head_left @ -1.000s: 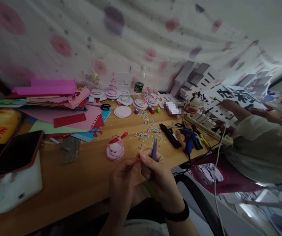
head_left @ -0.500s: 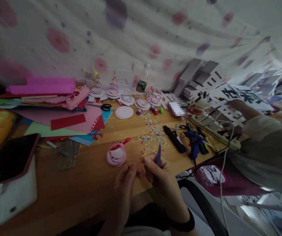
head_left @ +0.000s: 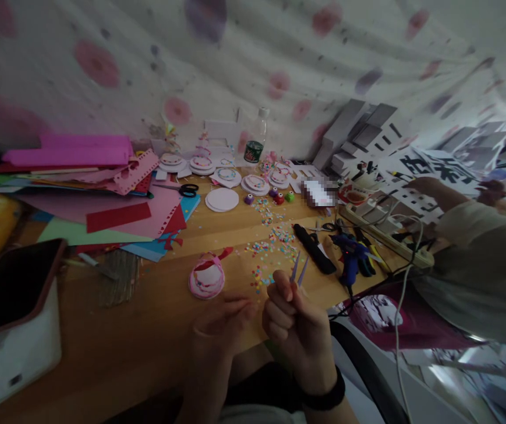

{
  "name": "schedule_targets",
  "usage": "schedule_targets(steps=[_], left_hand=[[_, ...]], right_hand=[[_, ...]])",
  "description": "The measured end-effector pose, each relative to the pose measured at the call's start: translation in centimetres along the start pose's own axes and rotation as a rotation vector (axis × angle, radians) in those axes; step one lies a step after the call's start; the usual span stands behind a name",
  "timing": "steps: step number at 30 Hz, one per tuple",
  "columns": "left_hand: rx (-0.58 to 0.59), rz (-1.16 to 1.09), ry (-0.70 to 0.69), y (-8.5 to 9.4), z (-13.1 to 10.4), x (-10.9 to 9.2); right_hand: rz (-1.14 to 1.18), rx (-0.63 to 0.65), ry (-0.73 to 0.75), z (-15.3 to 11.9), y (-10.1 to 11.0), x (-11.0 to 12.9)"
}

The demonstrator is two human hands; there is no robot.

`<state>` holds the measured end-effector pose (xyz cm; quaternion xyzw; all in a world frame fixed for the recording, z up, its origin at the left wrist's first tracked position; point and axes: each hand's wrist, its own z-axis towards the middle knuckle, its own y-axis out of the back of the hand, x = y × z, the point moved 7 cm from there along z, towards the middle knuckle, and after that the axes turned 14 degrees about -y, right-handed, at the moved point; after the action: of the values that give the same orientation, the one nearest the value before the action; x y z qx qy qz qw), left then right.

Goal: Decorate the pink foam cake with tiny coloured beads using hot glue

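Note:
My right hand [head_left: 295, 315] is closed around a pair of purple tweezers [head_left: 299, 272], whose two tips point up and stand apart. Beside it, my left hand [head_left: 224, 323] hovers over the table's front edge, thumb and fingers drawn together; whatever may be between them is too dim to make out. Just beyond the left hand lies a round white piece with pink braided trim [head_left: 206, 278] and a red strip on it. Small multicoloured confetti pieces [head_left: 259, 277] are scattered past my fingers.
A blue glue gun [head_left: 349, 253], a black case [head_left: 315, 248] and pliers [head_left: 365, 253] lie right, near a power strip [head_left: 385, 235]. Coloured paper [head_left: 116, 200] and a phone [head_left: 15, 282] sit left. Decorated discs [head_left: 226, 176] line the back. A co-worker's sleeved arm [head_left: 478, 235] reaches in from the right.
My right hand has turned and moved slightly right, and the tweezers now show two separated tips. My left hand has shifted a little left, away from the right hand.

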<state>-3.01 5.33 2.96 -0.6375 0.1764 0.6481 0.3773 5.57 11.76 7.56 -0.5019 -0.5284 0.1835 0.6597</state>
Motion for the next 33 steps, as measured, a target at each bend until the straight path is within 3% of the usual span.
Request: schedule_targets(steps=[3,8,15,18,22,26,33], left_hand=[[0.033,-0.123,0.133,-1.0,-0.3,-0.3],[0.119,-0.211,0.276,-2.0,-0.5,-0.6],[0.078,-0.081,0.164,-1.5,0.0,-1.0],[0.077,-0.057,0.108,-1.8,-0.2,-0.9],[0.056,-0.225,0.283,-2.3,-1.3,0.7],[-0.044,-0.258,0.397,-1.4,-1.8,2.1],[-0.034,-0.225,0.305,-0.6,-0.9,2.2]], right_hand=[[-0.025,0.026,-0.003,-0.1,0.0,-0.2],[-0.119,-0.056,-0.005,-0.4,0.6,-0.6],[-0.266,-0.332,-0.036,-0.8,2.2,-0.8],[-0.262,-0.323,-0.085,-0.7,2.3,-0.6],[-0.277,-0.373,-0.109,-0.9,3.0,-0.3],[-0.450,-0.570,0.002,-1.5,4.2,0.2],[-0.841,-0.691,0.261,-2.3,2.4,1.1]])
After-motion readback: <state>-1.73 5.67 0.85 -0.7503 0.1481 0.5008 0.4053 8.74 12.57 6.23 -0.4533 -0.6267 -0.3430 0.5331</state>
